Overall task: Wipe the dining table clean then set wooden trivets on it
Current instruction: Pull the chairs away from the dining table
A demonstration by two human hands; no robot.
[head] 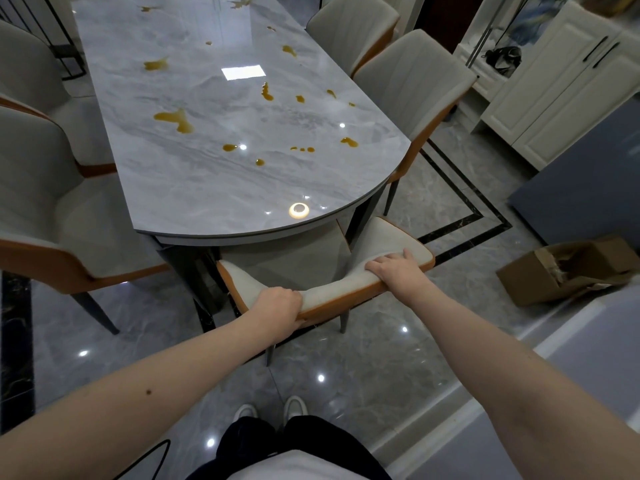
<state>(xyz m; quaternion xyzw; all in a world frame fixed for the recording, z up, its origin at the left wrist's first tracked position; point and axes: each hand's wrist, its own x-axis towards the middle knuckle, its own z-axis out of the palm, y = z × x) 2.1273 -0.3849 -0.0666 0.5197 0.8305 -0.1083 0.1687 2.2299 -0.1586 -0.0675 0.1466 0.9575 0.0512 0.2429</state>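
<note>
A grey chair [325, 268] with an orange rim stands tucked at the rounded near end of the dining table [221, 188], between the person and the tabletop. The left hand [277, 304] grips the top of its backrest, fingers curled over the edge; the right hand [394, 268] grips the same backrest further along. More chairs [412, 81] line both long edges. An open cardboard box [568, 268] lies on the floor to the right. The glossy grey marble top carries amber spills [175, 120] scattered from its middle toward the far end.
</note>
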